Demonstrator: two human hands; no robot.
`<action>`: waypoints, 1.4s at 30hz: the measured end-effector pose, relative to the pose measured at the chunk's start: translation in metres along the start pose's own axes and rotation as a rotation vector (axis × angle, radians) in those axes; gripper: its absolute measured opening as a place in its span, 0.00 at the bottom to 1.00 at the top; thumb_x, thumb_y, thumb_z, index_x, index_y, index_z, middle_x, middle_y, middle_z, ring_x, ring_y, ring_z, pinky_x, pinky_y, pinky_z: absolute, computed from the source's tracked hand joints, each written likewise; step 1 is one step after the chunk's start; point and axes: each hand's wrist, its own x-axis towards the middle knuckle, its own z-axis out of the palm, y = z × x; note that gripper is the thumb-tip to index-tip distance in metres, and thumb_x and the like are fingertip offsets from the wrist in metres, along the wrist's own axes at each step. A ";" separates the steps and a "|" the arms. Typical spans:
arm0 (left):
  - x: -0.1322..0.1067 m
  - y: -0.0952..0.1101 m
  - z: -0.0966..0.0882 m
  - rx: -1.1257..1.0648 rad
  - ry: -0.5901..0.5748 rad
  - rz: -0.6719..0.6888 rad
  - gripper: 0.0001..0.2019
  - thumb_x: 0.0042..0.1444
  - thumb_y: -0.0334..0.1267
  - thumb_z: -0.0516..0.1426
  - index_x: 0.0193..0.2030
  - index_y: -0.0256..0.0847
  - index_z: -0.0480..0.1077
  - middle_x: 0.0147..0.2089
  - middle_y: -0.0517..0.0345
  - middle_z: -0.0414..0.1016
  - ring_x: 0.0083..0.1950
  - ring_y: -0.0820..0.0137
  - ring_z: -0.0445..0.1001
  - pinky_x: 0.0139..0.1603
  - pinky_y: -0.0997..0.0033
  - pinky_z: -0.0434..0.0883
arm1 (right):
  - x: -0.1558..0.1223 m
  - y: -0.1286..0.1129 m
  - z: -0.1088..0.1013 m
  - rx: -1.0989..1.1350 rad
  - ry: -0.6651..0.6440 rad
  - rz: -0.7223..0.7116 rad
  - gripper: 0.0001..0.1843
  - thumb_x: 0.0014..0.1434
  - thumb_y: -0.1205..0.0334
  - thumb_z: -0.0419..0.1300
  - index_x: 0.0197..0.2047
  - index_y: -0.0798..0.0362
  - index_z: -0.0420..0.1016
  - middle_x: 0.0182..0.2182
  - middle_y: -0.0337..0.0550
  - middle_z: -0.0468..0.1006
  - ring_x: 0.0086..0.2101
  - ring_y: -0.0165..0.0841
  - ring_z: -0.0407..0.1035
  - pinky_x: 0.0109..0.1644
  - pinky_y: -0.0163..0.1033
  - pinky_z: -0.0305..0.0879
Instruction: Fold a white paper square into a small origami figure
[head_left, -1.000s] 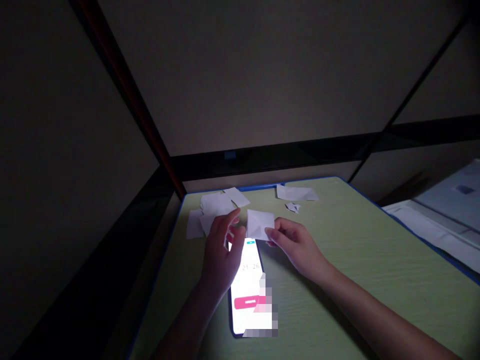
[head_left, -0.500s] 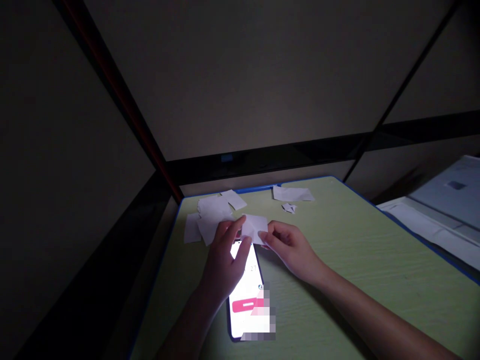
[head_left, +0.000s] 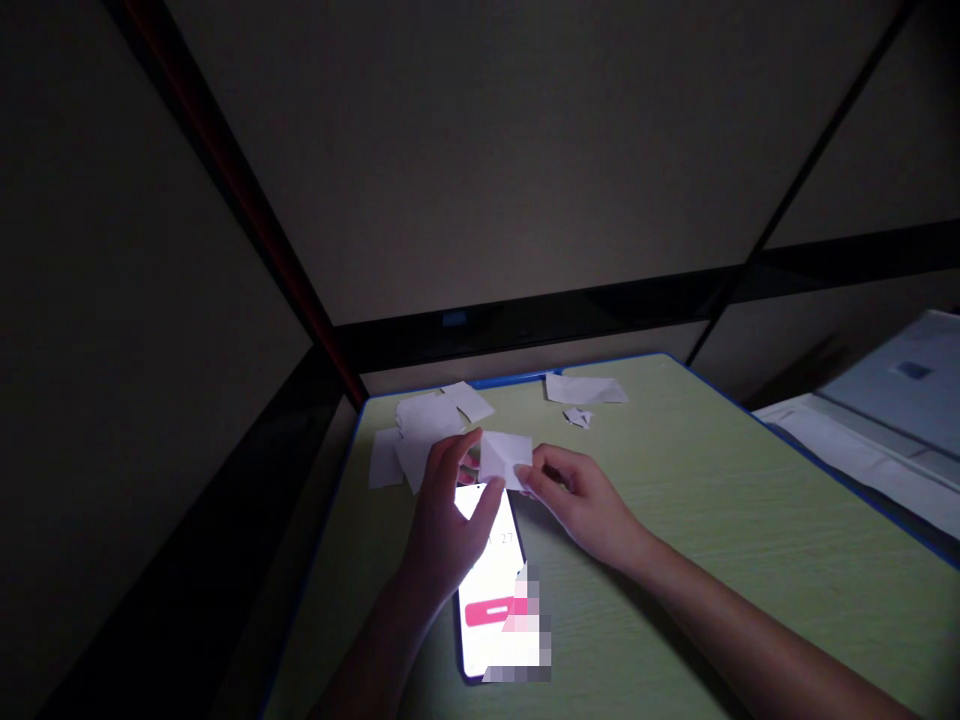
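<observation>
Both hands hold one small folded white paper (head_left: 507, 458) just above a lit phone (head_left: 495, 590) lying on the green table (head_left: 712, 540). My left hand (head_left: 448, 520) pinches the paper's left side between thumb and fingers. From the right, my right hand (head_left: 577, 498) grips its right lower corner with closed fingers. The phone screen glows white with a pink bar, and my left hand covers part of it.
Several loose white paper pieces (head_left: 424, 425) lie at the table's far left corner, and two more scraps (head_left: 583, 392) near the far edge. The table has a blue rim. Dark walls and rails stand behind. Pale sheets (head_left: 885, 430) lie to the right, off the table.
My left hand has closed onto the paper's left side, which only my right hand held before. The paper has come slightly lower and nearer. The view has shifted a little.
</observation>
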 end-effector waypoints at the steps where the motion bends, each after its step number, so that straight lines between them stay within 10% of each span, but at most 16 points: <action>1: 0.000 0.000 0.000 -0.012 0.025 0.007 0.21 0.51 0.29 0.55 0.52 0.44 0.59 0.48 0.52 0.63 0.41 0.70 0.68 0.38 0.67 0.71 | 0.000 0.001 0.000 -0.002 0.002 0.000 0.12 0.57 0.59 0.52 0.24 0.54 0.64 0.21 0.35 0.62 0.23 0.27 0.55 0.25 0.33 0.51; 20: 0.006 0.010 -0.009 0.043 0.180 0.079 0.03 0.50 0.29 0.57 0.30 0.39 0.67 0.36 0.58 0.70 0.37 0.72 0.70 0.33 0.72 0.70 | 0.005 0.009 0.001 0.107 -0.016 0.108 0.15 0.58 0.55 0.52 0.24 0.55 0.64 0.19 0.34 0.63 0.21 0.27 0.57 0.24 0.33 0.52; 29: 0.003 0.011 -0.004 -0.164 0.168 -0.251 0.01 0.50 0.33 0.56 0.30 0.39 0.67 0.28 0.62 0.71 0.30 0.73 0.71 0.32 0.74 0.68 | -0.001 -0.005 -0.004 -0.238 0.211 -0.293 0.12 0.56 0.64 0.56 0.45 0.49 0.71 0.46 0.47 0.67 0.48 0.40 0.60 0.51 0.49 0.57; 37: 0.008 0.018 -0.008 -0.373 0.189 -0.319 0.03 0.51 0.34 0.55 0.31 0.39 0.64 0.24 0.64 0.68 0.27 0.75 0.69 0.29 0.77 0.66 | -0.005 -0.011 -0.001 -0.243 0.099 -0.289 0.06 0.56 0.64 0.56 0.36 0.51 0.73 0.35 0.44 0.73 0.40 0.36 0.65 0.44 0.44 0.61; 42: 0.010 0.019 -0.006 -0.506 0.036 -0.455 0.13 0.49 0.37 0.56 0.43 0.40 0.66 0.23 0.65 0.69 0.26 0.74 0.69 0.26 0.77 0.65 | -0.006 -0.012 0.000 -0.007 0.067 -0.021 0.08 0.56 0.60 0.56 0.29 0.54 0.71 0.22 0.38 0.69 0.24 0.30 0.62 0.27 0.36 0.58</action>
